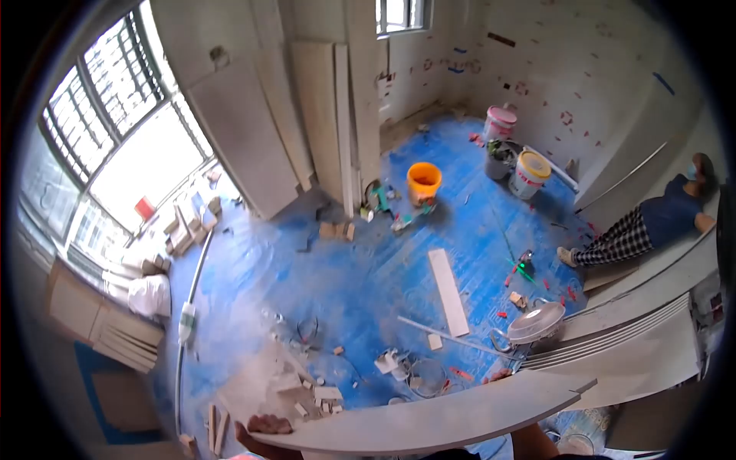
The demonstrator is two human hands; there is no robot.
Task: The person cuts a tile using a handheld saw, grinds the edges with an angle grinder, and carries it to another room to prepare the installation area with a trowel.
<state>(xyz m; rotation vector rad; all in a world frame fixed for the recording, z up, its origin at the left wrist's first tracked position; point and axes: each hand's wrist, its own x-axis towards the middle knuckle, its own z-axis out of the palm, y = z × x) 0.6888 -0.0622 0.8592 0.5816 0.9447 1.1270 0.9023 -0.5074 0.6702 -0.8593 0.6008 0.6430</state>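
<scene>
A long, pale, flat board lies across the bottom of the head view, its edge bowed by the wide lens. My left hand is closed on the board's left end, fingers curled over the top. Under the right part of it runs my right forearm, and the fingertips of my right hand show at the far edge; the palm is hidden. A notch or broken corner marks the board's right tip. Just beyond it on the floor are a clear round tub and small offcuts.
Large panels and a round lamp stand at right, near a person in checked trousers. A narrow plank, orange bucket and paint pails are on the blue-covered floor. A long level-like bar lies left.
</scene>
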